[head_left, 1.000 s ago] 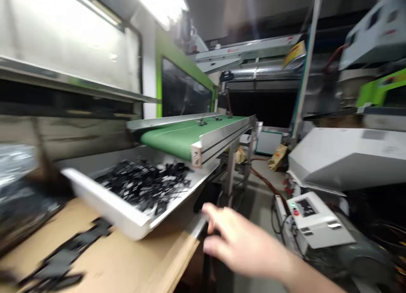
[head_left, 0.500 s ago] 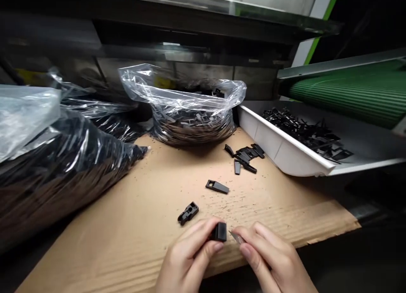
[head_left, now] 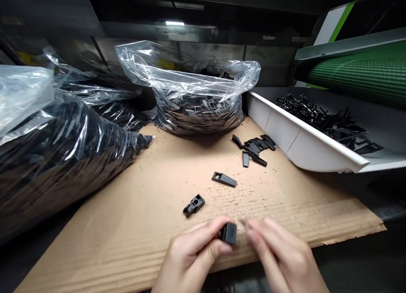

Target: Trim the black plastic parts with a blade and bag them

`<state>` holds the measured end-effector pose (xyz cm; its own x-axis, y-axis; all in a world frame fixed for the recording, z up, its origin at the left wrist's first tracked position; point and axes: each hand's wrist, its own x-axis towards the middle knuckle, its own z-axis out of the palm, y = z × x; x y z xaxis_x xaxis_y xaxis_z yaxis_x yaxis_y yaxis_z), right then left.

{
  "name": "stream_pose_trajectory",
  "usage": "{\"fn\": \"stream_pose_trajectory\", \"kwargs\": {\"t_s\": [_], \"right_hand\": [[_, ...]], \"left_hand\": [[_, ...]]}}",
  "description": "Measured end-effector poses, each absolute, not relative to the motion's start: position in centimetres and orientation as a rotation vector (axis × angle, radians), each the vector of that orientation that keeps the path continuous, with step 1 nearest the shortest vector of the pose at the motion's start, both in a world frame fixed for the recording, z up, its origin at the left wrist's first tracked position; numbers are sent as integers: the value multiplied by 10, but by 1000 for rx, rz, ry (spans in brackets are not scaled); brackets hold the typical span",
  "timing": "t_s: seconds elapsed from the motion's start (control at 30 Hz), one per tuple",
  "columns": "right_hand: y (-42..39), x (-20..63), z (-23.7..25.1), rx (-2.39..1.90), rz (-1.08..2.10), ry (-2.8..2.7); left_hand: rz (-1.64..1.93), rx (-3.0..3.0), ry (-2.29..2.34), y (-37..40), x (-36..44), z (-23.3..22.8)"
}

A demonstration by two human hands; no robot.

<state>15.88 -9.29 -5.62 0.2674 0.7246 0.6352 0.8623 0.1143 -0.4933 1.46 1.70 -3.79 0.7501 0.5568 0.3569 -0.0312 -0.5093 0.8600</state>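
Between thumb and fingers, my left hand (head_left: 199, 250) grips a black plastic part (head_left: 229, 233), its square end facing right. My right hand (head_left: 282, 248) is pinched on a small blade (head_left: 242, 221), smeared by motion, whose tip shows just right of the part without touching it. Beyond my left hand lies a black plastic clip (head_left: 194, 205) with a round hole. A tapered black piece (head_left: 224, 179) rests a little farther away. Several similar black pieces (head_left: 255, 147) form a loose pile near the white tray.
Cardboard (head_left: 127, 208) covers the work surface, with dark shavings scattered on it. An open clear bag (head_left: 199, 111) of black parts stands at the back, and a full bag (head_left: 72, 149) leans at left. At right, a white tray (head_left: 304, 145) of parts sits below a green conveyor belt (head_left: 364, 75).
The view has tilted down and shifted slightly. My right hand has raised the blade a little relative to the part, and the part is turned slightly in my left hand.
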Motion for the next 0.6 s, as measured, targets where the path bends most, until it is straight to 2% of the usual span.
{"fn": "stream_pose_trajectory", "kwargs": {"t_s": [0.1, 0.3, 0.6], "right_hand": [[-96, 163, -53, -1652, -268, -1431], [-96, 142, -44, -1570, 385, -1176], [-91, 134, -44, -1532, 420, -1228]], "left_hand": [[668, 1864, 431, 15, 13, -36], [718, 1853, 343, 13, 15, -32], [828, 2041, 334, 12, 17, -34]]}}
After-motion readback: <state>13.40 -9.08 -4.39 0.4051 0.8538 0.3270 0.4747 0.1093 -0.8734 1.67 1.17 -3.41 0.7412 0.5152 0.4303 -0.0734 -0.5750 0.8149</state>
